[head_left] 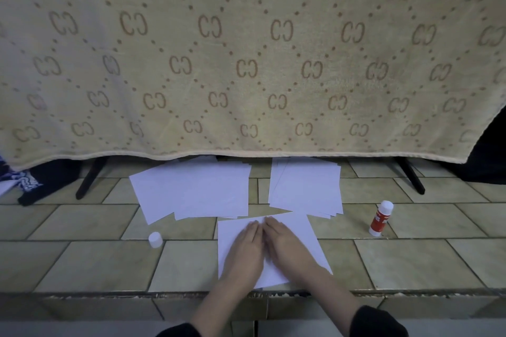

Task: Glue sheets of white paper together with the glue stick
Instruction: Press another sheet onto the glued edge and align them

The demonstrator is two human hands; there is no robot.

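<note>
Two bare hands lie flat, palms down and fingers extended, grasping nothing: the left hand [244, 247] and the right hand [283, 243] sit side by side, fingertips nearly touching, pressing on the white sheet [294, 232] nearest the person, which rests at a slight tilt on the tiled floor [95, 262]. Dark sleeves show at the bottom edge of the view. Beyond the hands, a loose left stack of paper [191, 190] and a fanned right stack of paper [306, 186] lie just apart from each other, their far edges tucked beneath a hanging beige blanket [246, 63] patterned with paired C-shaped motifs and dotted diamonds. The glue stick [381, 218], red-bodied with its white glue end exposed, stands upright well to the right of the pressed sheet; its cap [155, 240] stands apart on the left. The stick carries a white label, too blurred to read. The paper appears thin, light and limp, likely to slide on smooth tile and crease easily, so flat palms or a pinch at a corner would seem the safest hold; the glue stick looks rigid and light, best taken around its barrel.
</note>
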